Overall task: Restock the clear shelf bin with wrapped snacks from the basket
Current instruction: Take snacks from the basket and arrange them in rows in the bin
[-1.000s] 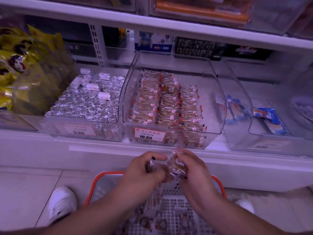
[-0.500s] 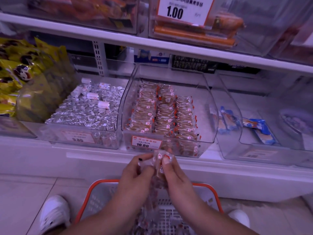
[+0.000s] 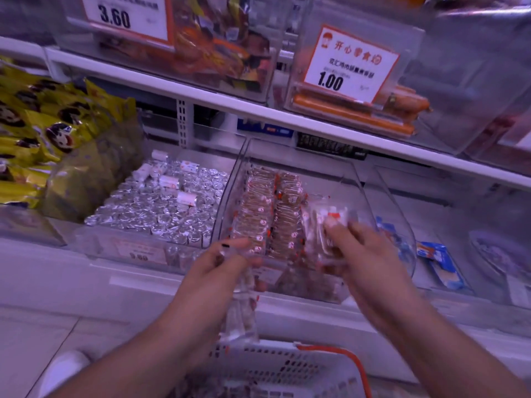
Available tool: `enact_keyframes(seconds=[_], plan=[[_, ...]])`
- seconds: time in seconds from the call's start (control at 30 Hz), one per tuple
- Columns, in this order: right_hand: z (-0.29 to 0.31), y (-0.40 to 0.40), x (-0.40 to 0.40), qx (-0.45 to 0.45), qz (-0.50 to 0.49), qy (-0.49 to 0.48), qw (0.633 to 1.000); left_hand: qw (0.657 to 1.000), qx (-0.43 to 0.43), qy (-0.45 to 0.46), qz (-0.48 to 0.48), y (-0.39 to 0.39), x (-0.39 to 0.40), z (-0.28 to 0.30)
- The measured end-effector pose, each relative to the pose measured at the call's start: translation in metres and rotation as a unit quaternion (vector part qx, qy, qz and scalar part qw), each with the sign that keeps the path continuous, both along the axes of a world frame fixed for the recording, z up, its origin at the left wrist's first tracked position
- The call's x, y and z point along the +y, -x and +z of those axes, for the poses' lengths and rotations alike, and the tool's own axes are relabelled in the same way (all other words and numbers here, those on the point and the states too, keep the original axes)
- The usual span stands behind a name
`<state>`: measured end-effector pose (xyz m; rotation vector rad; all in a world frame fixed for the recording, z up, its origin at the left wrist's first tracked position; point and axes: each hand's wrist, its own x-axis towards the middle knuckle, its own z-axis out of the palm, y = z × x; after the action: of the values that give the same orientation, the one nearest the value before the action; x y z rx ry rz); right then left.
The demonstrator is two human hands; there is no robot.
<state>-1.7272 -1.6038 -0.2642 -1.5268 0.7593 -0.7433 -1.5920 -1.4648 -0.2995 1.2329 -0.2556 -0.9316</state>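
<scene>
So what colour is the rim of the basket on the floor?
Orange-red: the basket has a pale grid body and an orange rim, seen in the head view.

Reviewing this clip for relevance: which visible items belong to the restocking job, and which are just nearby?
Job: clear bin, wrapped snacks in right hand, snack strip in left hand, basket.

Nearby: foil sweets, yellow bags, blue packets.

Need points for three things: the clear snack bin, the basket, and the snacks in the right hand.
clear snack bin [image 3: 382, 196], head view, bare right wall.
basket [image 3: 356, 361], head view, orange rim at the right.
snacks in the right hand [image 3: 330, 219], head view, top of the wrapped bundle above the fingers.
</scene>
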Motion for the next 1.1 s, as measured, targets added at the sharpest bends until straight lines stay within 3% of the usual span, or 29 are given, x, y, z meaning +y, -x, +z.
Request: enact_keyframes(seconds=[0.07, 0.13, 0.23, 0.3, 0.4, 0.53, 0.6, 0.8, 0.93, 1.1], plan=[[0.011, -0.027, -0.043, 0.168, 0.005, 0.195, 0.966, 0.999, 0.041, 0.023, 0.004, -0.013, 0.001, 0.004], [0.007, -0.055, -0.087, 0.327, 0.022, 0.340, 0.881, 0.998, 0.058, 0.033, 0.008, -0.019, 0.002, 0.006], [-0.017, -0.084, -0.124, 0.441, 0.111, 0.440, 0.774, 0.996, 0.075, 0.045, 0.004, -0.024, 0.004, 0.006], [-0.036, -0.095, -0.129, 0.452, 0.138, 0.470, 0.745, 0.995, 0.083, 0.049, -0.006, -0.028, 0.005, 0.005], [-0.054, -0.099, -0.127, 0.410, 0.086, 0.474, 0.774, 0.994, 0.100, 0.051, -0.016, -0.033, 0.009, 0.004], [-0.063, -0.093, -0.125, 0.485, 0.061, 0.455, 0.744, 0.992, 0.109, 0.055, -0.024, -0.035, 0.012, 0.006], [-0.065, -0.094, -0.120, 0.494, 0.070, 0.416, 0.760, 0.992, 0.110, 0.053, -0.018, -0.034, 0.011, 0.007], [-0.069, -0.095, -0.116, 0.449, 0.122, 0.412, 0.783, 0.990, 0.122, 0.062, -0.014, -0.026, 0.010, 0.009], [-0.067, -0.094, -0.124, 0.400, 0.093, 0.425, 0.806, 0.991, 0.118, 0.056, -0.022, -0.025, 0.007, 0.008], [-0.068, -0.093, -0.128, 0.450, 0.106, 0.409, 0.787, 0.991, 0.119, 0.054, -0.025, -0.027, 0.004, 0.008]])
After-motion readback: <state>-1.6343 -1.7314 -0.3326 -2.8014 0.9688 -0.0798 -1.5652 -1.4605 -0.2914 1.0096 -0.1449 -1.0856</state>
